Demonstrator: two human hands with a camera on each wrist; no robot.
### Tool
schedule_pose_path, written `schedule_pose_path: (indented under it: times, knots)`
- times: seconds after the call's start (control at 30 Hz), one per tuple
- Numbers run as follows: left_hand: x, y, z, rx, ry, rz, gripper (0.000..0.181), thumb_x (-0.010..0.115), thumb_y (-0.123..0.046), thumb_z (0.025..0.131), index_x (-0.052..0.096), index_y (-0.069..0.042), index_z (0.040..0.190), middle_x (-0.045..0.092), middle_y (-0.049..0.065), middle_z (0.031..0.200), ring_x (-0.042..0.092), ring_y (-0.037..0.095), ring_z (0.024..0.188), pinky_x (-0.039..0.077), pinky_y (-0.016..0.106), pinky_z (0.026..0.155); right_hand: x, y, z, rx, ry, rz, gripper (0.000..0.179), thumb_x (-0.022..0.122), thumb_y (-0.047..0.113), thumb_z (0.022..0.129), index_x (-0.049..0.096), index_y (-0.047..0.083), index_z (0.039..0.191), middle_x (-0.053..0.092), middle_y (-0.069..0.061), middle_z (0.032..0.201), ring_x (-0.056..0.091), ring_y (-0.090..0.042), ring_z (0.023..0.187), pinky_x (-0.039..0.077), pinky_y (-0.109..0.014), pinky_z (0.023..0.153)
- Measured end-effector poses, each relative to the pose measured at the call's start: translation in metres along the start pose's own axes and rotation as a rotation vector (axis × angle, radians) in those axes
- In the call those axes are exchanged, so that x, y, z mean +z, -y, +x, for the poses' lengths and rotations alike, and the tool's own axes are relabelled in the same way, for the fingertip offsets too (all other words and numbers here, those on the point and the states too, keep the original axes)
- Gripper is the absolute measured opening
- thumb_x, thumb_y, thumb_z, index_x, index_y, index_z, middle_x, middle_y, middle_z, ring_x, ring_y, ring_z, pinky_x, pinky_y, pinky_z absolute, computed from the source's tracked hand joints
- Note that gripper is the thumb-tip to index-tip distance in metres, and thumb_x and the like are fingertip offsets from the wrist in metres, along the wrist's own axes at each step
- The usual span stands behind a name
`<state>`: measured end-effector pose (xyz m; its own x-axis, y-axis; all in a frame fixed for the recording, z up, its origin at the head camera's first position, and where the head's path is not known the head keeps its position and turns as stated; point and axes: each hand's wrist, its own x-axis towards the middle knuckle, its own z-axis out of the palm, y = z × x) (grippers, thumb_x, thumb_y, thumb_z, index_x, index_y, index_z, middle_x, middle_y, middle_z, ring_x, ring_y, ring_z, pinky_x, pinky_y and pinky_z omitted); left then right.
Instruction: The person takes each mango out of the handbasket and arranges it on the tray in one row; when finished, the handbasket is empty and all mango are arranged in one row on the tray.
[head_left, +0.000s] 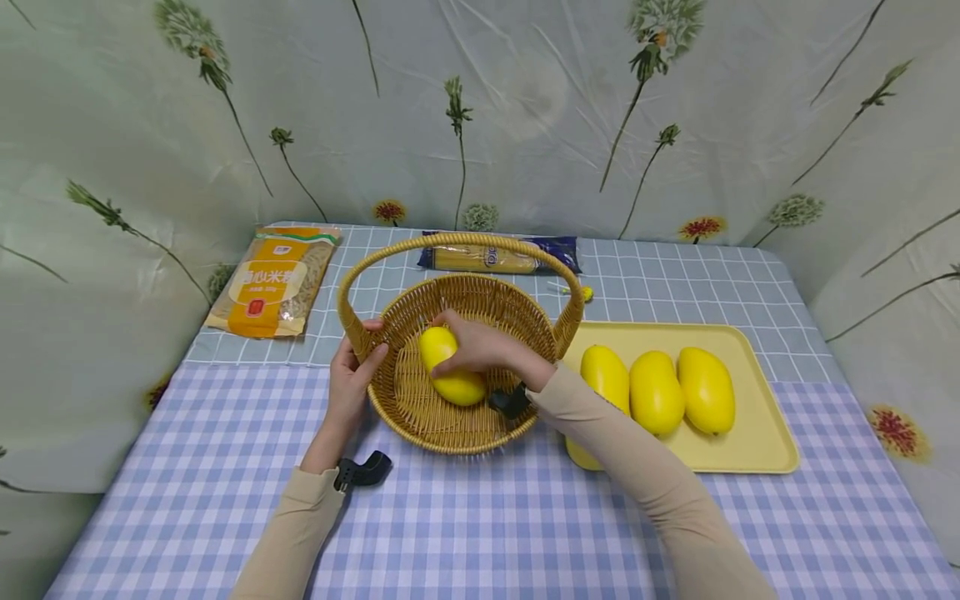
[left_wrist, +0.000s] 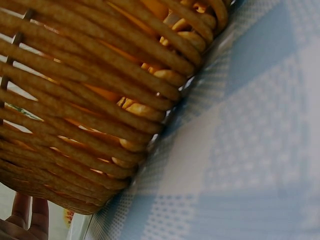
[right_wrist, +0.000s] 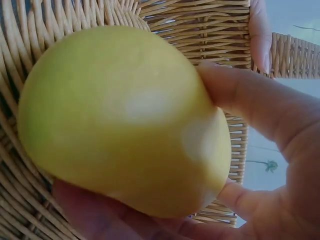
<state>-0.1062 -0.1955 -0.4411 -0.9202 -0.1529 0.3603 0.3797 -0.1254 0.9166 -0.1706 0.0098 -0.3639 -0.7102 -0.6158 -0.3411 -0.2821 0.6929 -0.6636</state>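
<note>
A yellow mango [head_left: 459, 385] is inside the wicker basket [head_left: 420, 437], gripped from above by my right hand [head_left: 476, 344]. In the right wrist view, thumb and fingers wrap around the mango [right_wrist: 125, 115] close to the woven wall. My left hand [head_left: 352, 371] holds the basket's left rim at the foot of its arched handle [head_left: 465, 240], thumb on the inner side. The left wrist view looks along the outside of the basket [left_wrist: 85, 95], with fingertips [left_wrist: 39, 215] against it at the lower left.
To the right, a yellow tray [head_left: 757, 433] carries three mangoes [head_left: 656, 392], partly under my right forearm. Behind the basket lies a pasta packet [head_left: 487, 257], with a small yellow item [head_left: 587, 293] near it. An orange grain bag [head_left: 273, 283] rests at the back left.
</note>
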Motion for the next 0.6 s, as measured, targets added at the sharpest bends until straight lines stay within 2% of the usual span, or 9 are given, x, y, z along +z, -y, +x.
schedule_pose_path:
  times: [0.27,0.47,0.6]
  knots:
    - [0.002,-0.004,0.000,-0.028,-0.008,0.008,0.033,0.049,0.017,0.089,0.043,0.017,0.121,0.047,0.029,0.124,0.045,0.022,0.121,0.035,0.027,0.101,-0.001,-0.003,-0.003,-0.022,0.018,-0.021,0.073,0.079,0.031,0.077,0.037,0.016,0.136,0.057,-0.009,0.104,0.058,-0.020,0.086,0.052,-0.028,0.066]
    - [0.010,-0.018,-0.001,-0.017,-0.004,0.017,0.031,0.047,0.019,0.089,0.044,0.018,0.120,0.046,0.031,0.123,0.045,0.024,0.121,0.035,0.027,0.102,-0.004,-0.004,-0.005,-0.041,0.019,-0.038,0.074,0.080,0.030,0.077,0.037,0.017,0.136,0.056,-0.009,0.106,0.056,-0.021,0.088,0.051,-0.029,0.068]
    - [0.010,-0.020,-0.001,-0.008,-0.003,0.012,0.030,0.047,0.019,0.089,0.046,0.016,0.119,0.046,0.032,0.123,0.045,0.024,0.121,0.035,0.027,0.102,-0.007,-0.004,-0.009,-0.064,0.010,0.004,0.074,0.079,0.029,0.078,0.037,0.015,0.136,0.056,-0.009,0.108,0.057,-0.021,0.089,0.051,-0.030,0.069]
